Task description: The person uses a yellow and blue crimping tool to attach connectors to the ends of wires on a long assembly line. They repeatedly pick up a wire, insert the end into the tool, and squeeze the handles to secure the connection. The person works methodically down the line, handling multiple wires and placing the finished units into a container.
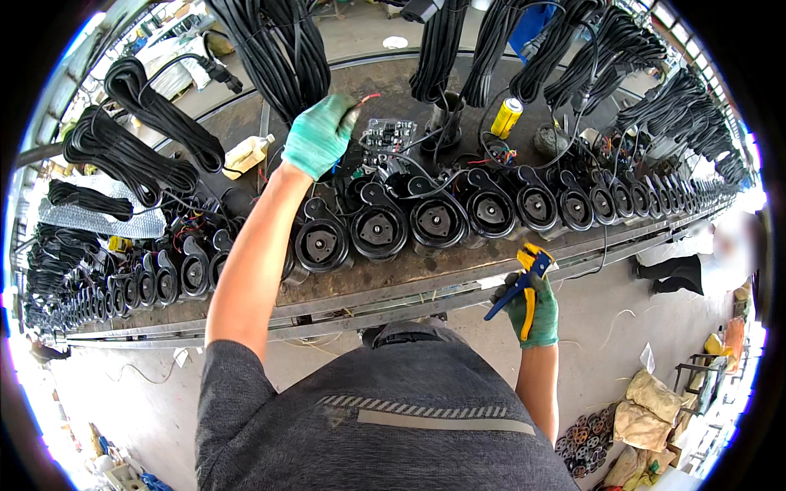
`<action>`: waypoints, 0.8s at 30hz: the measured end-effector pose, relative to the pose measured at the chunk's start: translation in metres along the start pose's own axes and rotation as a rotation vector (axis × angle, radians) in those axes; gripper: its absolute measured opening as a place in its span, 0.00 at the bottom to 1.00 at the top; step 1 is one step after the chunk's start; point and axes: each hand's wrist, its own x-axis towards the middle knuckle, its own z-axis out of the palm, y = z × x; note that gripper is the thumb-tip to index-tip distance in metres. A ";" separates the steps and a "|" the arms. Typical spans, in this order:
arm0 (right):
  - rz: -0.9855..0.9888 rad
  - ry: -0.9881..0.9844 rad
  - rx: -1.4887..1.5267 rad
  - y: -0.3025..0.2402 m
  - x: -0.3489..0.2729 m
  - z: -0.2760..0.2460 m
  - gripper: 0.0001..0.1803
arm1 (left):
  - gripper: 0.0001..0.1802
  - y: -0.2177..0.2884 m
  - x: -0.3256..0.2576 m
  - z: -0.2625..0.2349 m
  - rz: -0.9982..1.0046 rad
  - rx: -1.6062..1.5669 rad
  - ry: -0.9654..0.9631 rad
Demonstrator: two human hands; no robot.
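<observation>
My left hand (321, 135), in a green knit glove, reaches over the bench with its fingers closed on a thin wire. The wire's red end (372, 97) pokes out past the fingertips. Behind that hand hangs a thick bundle of black cable (282, 57). My right hand (542, 319), also gloved, grips a yellow-and-blue wire stripper (535, 262) in front of the bench edge, jaws pointing up and away from me. Between the two hands stand black round motor-like housings (377, 231) in a long row, their round faces toward me.
The dark workbench (393, 274) curves across the view. On it are a yellow can (508, 119), a plastic bottle (247, 155) and a tray of small metal parts (389, 135). Coiled black cables (168, 114) hang above. Sacks (647, 413) lie on the floor; another person's dark-clothed legs (675, 274) show right.
</observation>
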 end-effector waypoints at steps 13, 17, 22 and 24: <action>0.054 0.251 0.098 0.011 -0.024 -0.079 0.23 | 0.13 -0.077 -0.025 0.102 -0.404 0.302 -0.767; 0.061 0.255 0.125 0.015 -0.022 -0.086 0.21 | 0.15 -0.027 -0.026 0.110 -0.018 0.265 -0.819; 0.089 0.280 0.166 0.014 -0.011 -0.083 0.21 | 0.25 0.026 -0.045 0.130 -0.069 0.091 -1.243; 0.072 0.235 0.087 0.013 -0.007 -0.078 0.19 | 0.26 0.031 -0.049 0.135 -0.091 0.153 -1.246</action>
